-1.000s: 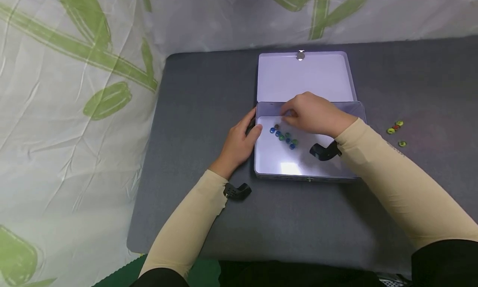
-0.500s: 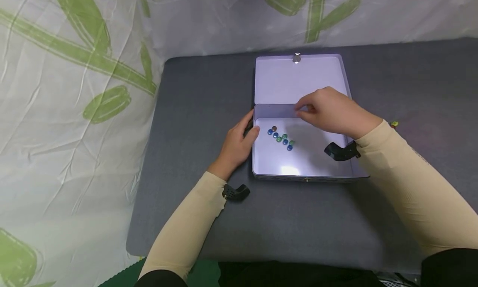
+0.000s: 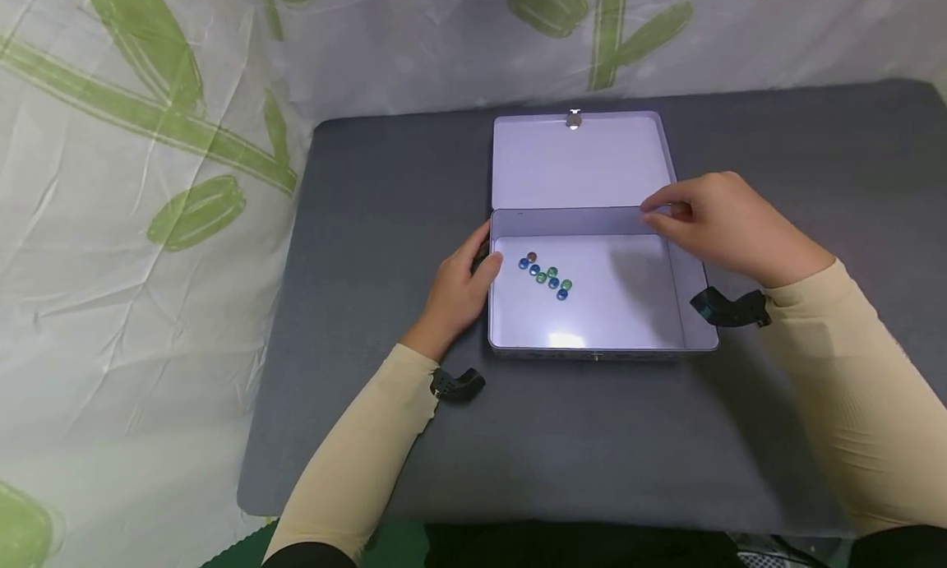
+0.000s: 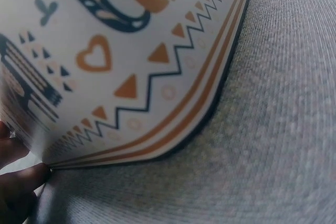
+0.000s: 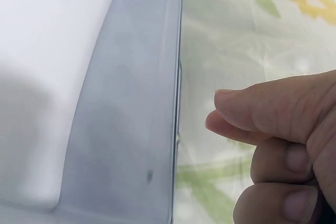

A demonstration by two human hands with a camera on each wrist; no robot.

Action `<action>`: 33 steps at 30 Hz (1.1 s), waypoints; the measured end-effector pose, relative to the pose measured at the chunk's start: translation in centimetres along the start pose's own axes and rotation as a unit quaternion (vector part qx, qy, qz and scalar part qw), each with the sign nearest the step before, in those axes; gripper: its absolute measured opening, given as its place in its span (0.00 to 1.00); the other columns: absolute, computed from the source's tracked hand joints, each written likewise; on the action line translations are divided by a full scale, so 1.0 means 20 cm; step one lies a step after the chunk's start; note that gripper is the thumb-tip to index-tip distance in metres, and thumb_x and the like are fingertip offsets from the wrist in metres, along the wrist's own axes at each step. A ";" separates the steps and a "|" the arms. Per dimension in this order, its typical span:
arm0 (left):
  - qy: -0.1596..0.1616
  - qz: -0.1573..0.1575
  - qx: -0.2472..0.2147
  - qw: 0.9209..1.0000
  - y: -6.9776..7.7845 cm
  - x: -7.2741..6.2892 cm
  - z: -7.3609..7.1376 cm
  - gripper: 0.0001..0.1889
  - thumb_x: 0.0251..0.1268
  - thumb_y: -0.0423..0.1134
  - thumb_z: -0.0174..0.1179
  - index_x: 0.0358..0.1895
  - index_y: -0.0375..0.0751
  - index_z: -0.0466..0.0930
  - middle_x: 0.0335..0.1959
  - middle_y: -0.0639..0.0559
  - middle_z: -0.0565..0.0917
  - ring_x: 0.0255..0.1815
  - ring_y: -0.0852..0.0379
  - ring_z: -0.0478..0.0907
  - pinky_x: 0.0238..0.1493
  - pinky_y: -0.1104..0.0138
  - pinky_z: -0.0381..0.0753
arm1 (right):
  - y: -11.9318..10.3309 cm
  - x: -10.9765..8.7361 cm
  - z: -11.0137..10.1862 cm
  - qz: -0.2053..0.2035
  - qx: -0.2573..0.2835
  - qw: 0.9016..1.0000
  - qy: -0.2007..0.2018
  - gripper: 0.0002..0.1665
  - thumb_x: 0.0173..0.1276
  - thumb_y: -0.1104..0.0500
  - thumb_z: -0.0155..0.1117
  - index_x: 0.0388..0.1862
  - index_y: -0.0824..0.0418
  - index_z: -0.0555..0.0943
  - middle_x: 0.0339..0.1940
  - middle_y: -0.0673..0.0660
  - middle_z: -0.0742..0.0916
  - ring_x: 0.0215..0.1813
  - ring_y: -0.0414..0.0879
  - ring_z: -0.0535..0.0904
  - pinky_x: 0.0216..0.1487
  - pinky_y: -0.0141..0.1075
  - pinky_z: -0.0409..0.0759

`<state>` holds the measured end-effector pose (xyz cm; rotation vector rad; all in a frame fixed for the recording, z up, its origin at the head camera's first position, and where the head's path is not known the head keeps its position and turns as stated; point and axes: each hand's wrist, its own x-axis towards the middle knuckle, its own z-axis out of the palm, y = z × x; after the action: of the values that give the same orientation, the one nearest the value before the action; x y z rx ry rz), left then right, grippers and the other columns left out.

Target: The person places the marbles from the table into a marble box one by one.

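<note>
The hinged tin box (image 3: 621, 321) lies with its lid (image 3: 577, 161) folded back. Several glass marbles, blue, green and one reddish brown (image 3: 532, 257), are grouped on its white floor at left. My left hand (image 3: 455, 297) holds the box's left side, thumb at the rim; in the left wrist view its fingers (image 4: 23, 179) touch a lower edge of the patterned wall (image 4: 131, 66). My right hand (image 3: 728, 227) is over the box's far right corner. In the right wrist view, its thumb and index tips are close together, other fingers curled, no marble visible between them.
A grey cloth-covered table (image 3: 370, 223) extends around the box. Behind and to the left hangs a pale sheet (image 3: 89, 305) with green leaf prints. My right forearm (image 3: 851, 387) covers part of the table's right side.
My right hand has moved right from above the marbles to the box's far right corner. The loose marbles right of the box are now hidden by that arm. My left hand stays put.
</note>
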<state>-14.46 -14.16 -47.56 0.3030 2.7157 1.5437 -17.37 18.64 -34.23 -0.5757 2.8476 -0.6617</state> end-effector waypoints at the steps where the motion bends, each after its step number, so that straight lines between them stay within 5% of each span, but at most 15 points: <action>1: -0.001 0.000 0.001 1.000 0.00 0.00 0.00 0.35 0.77 0.54 0.46 0.83 0.46 0.63 0.79 0.45 0.71 0.79 0.50 0.67 0.79 0.54 0.65 | 0.02 -0.01 0.00 0.006 0.000 1.000 0.002 0.14 0.77 0.58 0.65 0.54 0.63 0.90 0.16 0.51 0.71 0.21 0.44 0.62 0.26 0.36 0.62; 13: 0.000 0.005 -0.002 1.000 0.00 -0.01 0.00 0.36 0.76 0.54 0.45 0.82 0.43 0.63 0.79 0.44 0.71 0.80 0.49 0.66 0.79 0.55 0.64 | 0.20 -0.16 -0.03 0.072 0.019 0.997 0.004 0.19 0.80 0.52 0.61 0.59 0.62 0.87 0.16 0.52 0.71 0.14 0.45 0.63 0.20 0.39 0.68; 20: -0.004 0.003 -0.003 1.000 0.00 0.00 0.01 0.35 0.77 0.54 0.45 0.82 0.43 0.63 0.79 0.45 0.71 0.80 0.51 0.65 0.80 0.56 0.63 | 0.31 -0.23 -0.06 0.102 0.012 0.995 0.021 0.22 0.80 0.51 0.61 0.61 0.63 0.87 0.19 0.53 0.80 0.19 0.44 0.67 0.24 0.37 0.63; 33: 0.000 0.007 -0.011 1.000 0.01 -0.01 0.01 0.35 0.77 0.52 0.45 0.82 0.41 0.63 0.79 0.44 0.71 0.80 0.50 0.66 0.80 0.56 0.64 | 0.51 -0.37 -0.07 0.120 -0.033 0.990 0.066 0.23 0.80 0.51 0.61 0.56 0.70 0.87 0.19 0.53 0.79 0.18 0.42 0.63 0.25 0.34 0.61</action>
<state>-14.30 -13.97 -47.45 0.3215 2.6993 1.5763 -14.36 30.55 -37.08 -0.1973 3.0047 -0.5842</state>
